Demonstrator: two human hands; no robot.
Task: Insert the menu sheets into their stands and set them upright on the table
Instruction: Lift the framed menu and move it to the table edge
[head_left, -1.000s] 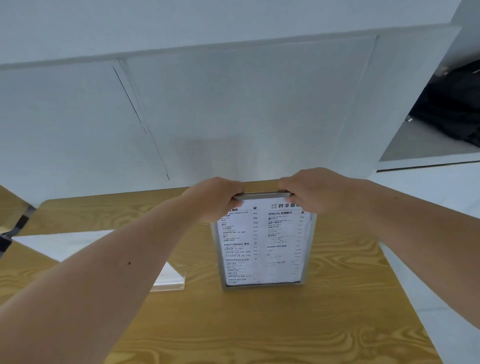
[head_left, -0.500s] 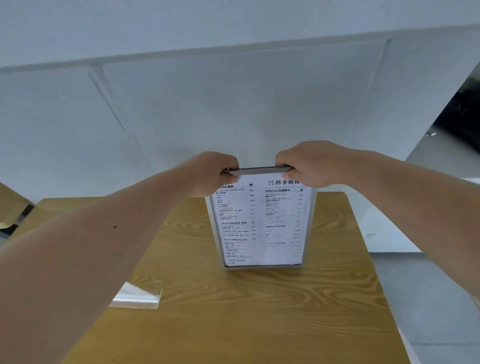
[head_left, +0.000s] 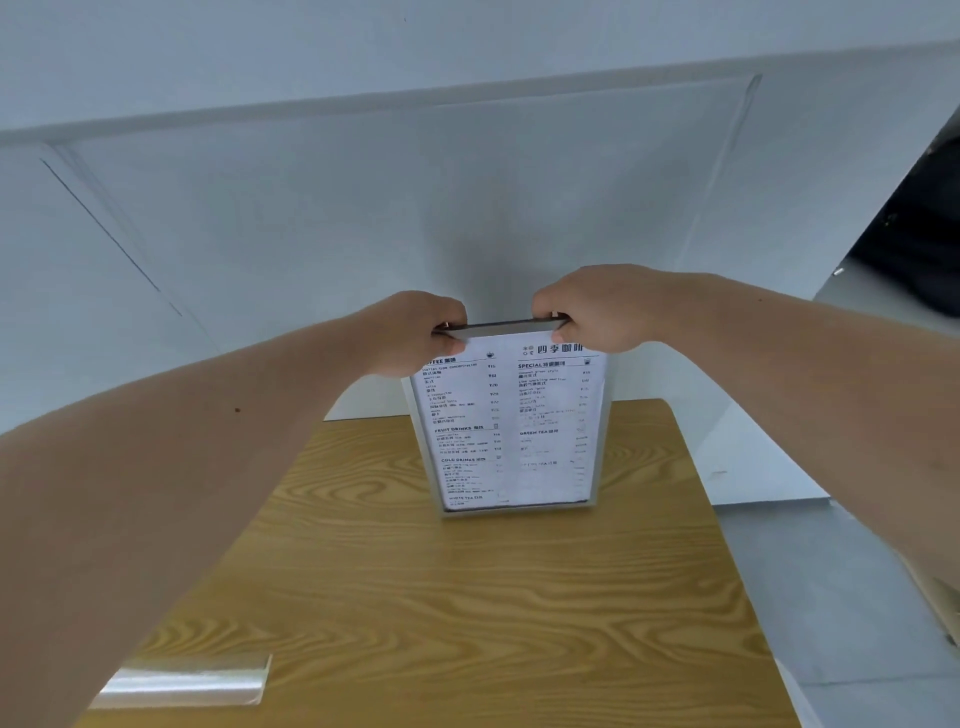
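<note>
Menu stand (head_left: 506, 441), sheet inserted: stood upright on the desk (head_left: 467, 597), toward its far edge. Top edge is gripped at left corner by left hand (head_left: 415, 332), at right corner by right hand (head_left: 597, 306). A second clear stand (head_left: 187, 680) is laid flat at the desk's near-left edge.

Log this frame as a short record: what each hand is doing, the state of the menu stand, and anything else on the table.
left hand: grips top left corner of the stand
right hand: grips top right corner of the stand
stand: upright, base on the table, menu sheet inside, print facing the camera
table: wood grain
second stand: clear, lying flat at the near left edge, untouched
task state: one stand filled and upright, not yet released
</note>
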